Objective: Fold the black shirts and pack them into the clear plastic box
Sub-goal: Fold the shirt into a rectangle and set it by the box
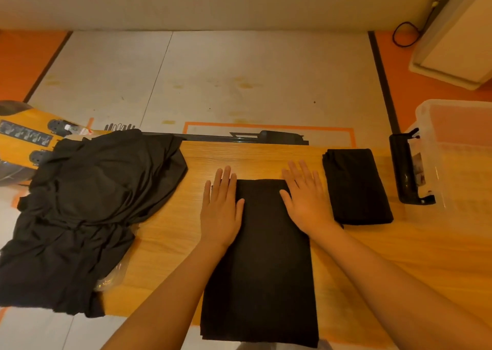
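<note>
I count two folded black shirts: long-folded shirt at 6 o'clock, compact folded shirt at 3 o'clock. One heap of unfolded shirts at 9 o'clock, number indeterminable. One clear plastic box at 3 o'clock.

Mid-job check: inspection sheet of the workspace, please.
Surface: wooden table, shirts spread across it.
Job's things: half-folded shirt at centre; folded shirt to its right; pile of unfolded shirts left; clear plastic box right, no shirts seen inside.
Clutter: plastic wrapping under the pile; yellow object at the left edge.
Hands: left hand and right hand flat on the half-folded shirt's far end.
Cables: black cable looped on the floor, far right.
Surroundings: pale floor with orange markings; white unit at upper right.
</note>
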